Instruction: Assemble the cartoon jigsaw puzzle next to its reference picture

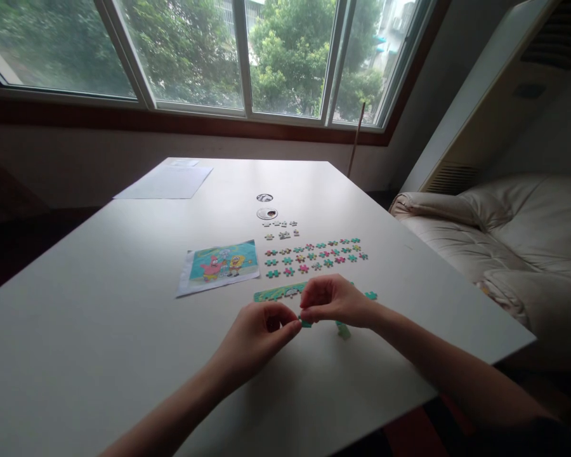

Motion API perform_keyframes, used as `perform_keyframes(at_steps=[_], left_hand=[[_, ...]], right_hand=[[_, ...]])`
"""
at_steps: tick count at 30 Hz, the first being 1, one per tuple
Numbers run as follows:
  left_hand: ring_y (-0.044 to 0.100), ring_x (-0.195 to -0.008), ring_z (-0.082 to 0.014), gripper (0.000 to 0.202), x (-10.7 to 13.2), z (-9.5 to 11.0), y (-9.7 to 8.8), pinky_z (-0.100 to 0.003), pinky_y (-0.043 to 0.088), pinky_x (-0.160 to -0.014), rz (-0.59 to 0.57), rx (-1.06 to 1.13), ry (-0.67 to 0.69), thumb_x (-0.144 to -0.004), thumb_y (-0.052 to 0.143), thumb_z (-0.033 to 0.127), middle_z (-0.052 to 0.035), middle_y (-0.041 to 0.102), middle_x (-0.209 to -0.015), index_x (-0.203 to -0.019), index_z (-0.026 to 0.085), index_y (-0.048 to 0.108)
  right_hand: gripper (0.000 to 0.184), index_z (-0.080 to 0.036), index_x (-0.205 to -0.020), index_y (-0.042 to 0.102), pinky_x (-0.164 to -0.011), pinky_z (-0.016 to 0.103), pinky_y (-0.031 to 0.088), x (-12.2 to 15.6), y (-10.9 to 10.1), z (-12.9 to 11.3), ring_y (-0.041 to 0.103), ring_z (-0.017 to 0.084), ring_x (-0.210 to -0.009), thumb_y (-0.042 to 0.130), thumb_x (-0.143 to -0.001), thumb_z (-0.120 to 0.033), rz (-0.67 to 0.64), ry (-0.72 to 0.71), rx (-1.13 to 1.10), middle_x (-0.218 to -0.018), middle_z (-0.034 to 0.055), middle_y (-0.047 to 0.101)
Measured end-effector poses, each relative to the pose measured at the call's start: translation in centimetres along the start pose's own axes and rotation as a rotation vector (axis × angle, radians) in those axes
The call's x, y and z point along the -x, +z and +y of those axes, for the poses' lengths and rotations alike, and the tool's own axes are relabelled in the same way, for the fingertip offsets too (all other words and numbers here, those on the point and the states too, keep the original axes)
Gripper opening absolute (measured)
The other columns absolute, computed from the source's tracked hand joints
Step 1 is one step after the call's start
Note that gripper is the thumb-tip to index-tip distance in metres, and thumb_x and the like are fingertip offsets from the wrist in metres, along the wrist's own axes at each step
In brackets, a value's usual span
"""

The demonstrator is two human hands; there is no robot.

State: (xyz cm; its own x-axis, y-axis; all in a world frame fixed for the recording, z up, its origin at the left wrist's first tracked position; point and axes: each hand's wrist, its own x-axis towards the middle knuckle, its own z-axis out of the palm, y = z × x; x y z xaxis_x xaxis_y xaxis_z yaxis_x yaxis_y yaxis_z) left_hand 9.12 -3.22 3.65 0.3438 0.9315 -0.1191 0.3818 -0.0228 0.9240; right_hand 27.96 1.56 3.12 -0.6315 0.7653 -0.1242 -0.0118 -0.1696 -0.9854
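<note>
My left hand (261, 330) and my right hand (335, 299) meet just in front of a joined strip of puzzle pieces (273, 295). Between their pinched fingertips is a small green puzzle piece (306, 323), mostly covered by the fingers. Under my right wrist lie green joined pieces (343, 331), and a loose teal piece (371, 296) sits beyond the wrist. Rows of loose puzzle pieces (303, 269) spread behind the strip. To their left rests a picture sheet (223, 263) of cartoon figures on a teal background.
Farther back are a few greyish pieces (284, 235) and two round discs (267, 214). A large white sheet (166, 182) lies at the far left of the white table (99, 317). A pale leather sofa (457, 222) stands to the right, and windows line the far wall.
</note>
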Motion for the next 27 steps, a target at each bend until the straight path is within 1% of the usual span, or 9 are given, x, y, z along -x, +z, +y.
perform_keyframes(at_steps=[2,4,7,11,16,19,22,25,27], left_hand=[[0.048,-0.059,-0.0127,0.022,-0.1,-0.1,0.0,-0.022,0.034,-0.054,0.017,0.083,-0.024,-0.07,0.066,0.037,-0.0013,0.061,-0.062,-0.068,0.015,0.07],[0.047,-0.057,-0.0115,0.025,-0.2,-0.3,0.0,-0.022,0.034,-0.053,0.065,0.171,-0.05,-0.068,0.068,0.04,-0.0006,0.06,-0.06,-0.066,0.015,0.069],[0.045,-0.054,-0.0101,0.034,-0.4,-0.6,-0.1,-0.021,0.034,-0.05,0.163,0.246,-0.085,-0.07,0.065,0.048,-0.0008,0.058,-0.063,-0.074,0.014,0.067],[0.043,-0.052,-0.0095,0.04,-0.3,-0.7,0.2,-0.021,0.034,-0.048,0.24,0.293,-0.088,-0.073,0.061,0.053,-0.0009,0.056,-0.064,-0.077,0.013,0.066],[0.042,-0.052,-0.0097,0.033,0.0,-0.2,0.6,-0.021,0.034,-0.048,0.232,0.263,-0.051,-0.07,0.065,0.047,0.0014,0.052,-0.057,-0.07,0.014,0.065],[0.046,-0.056,-0.0114,0.027,0.2,0.0,0.6,-0.021,0.037,-0.051,0.208,0.188,-0.004,-0.069,0.066,0.042,0.0001,0.056,-0.061,-0.068,0.015,0.065],[0.051,-0.061,-0.0138,0.027,0.3,-0.1,0.5,-0.023,0.04,-0.055,0.214,0.093,0.054,-0.074,0.062,0.042,-0.002,0.06,-0.065,-0.071,0.015,0.066],[0.052,-0.059,-0.0136,0.027,0.1,-0.5,0.4,-0.023,0.04,-0.055,0.224,0.096,0.065,-0.074,0.063,0.041,-0.002,0.061,-0.064,-0.07,0.015,0.066],[0.05,-0.057,-0.0126,0.027,-0.1,-0.7,0.3,-0.022,0.038,-0.053,0.241,0.124,0.058,-0.073,0.064,0.041,-0.0011,0.059,-0.061,-0.069,0.015,0.066]], right_hand=[[0.027,-0.012,-0.074,0.062,-0.052,0.018,0.049,0.0,0.1,0.0,0.06,0.007,-0.053,0.08,-0.062,-0.028,0.022,-0.003,0.003,-0.06,-0.0015,0.065],[0.029,-0.012,-0.077,0.063,-0.05,0.019,0.05,-0.1,0.0,0.0,0.061,0.008,-0.053,0.077,-0.066,-0.035,0.067,-0.019,0.016,-0.061,-0.0007,0.065],[0.033,-0.012,-0.075,0.063,-0.049,0.019,0.05,-0.2,-0.3,0.0,0.063,0.01,-0.057,0.074,-0.069,-0.043,0.134,-0.054,0.042,-0.066,0.0015,0.066],[0.033,-0.012,-0.074,0.066,-0.05,0.021,0.05,-0.2,0.1,0.1,0.061,0.01,-0.055,0.076,-0.065,-0.042,0.134,-0.054,0.08,-0.062,0.0011,0.065],[0.03,-0.013,-0.073,0.066,-0.05,0.022,0.048,-0.1,0.8,0.4,0.059,0.01,-0.052,0.078,-0.062,-0.038,0.153,-0.049,0.072,-0.057,-0.0005,0.064],[0.027,-0.013,-0.07,0.064,-0.048,0.021,0.047,-0.1,0.8,0.3,0.057,0.009,-0.05,0.077,-0.064,-0.036,0.129,-0.027,0.077,-0.054,-0.0018,0.061],[0.025,-0.013,-0.067,0.062,-0.048,0.02,0.045,0.1,0.7,0.2,0.054,0.007,-0.048,0.075,-0.066,-0.034,0.118,-0.012,0.137,-0.053,-0.0029,0.058],[0.024,-0.013,-0.068,0.062,-0.048,0.02,0.044,0.2,0.7,0.2,0.053,0.007,-0.049,0.073,-0.068,-0.034,0.117,-0.051,0.206,-0.055,-0.0024,0.057],[0.024,-0.013,-0.075,0.064,-0.05,0.021,0.045,0.3,0.6,0.3,0.053,0.008,-0.052,0.072,-0.07,-0.035,0.145,-0.125,0.264,-0.059,-0.0014,0.058]])
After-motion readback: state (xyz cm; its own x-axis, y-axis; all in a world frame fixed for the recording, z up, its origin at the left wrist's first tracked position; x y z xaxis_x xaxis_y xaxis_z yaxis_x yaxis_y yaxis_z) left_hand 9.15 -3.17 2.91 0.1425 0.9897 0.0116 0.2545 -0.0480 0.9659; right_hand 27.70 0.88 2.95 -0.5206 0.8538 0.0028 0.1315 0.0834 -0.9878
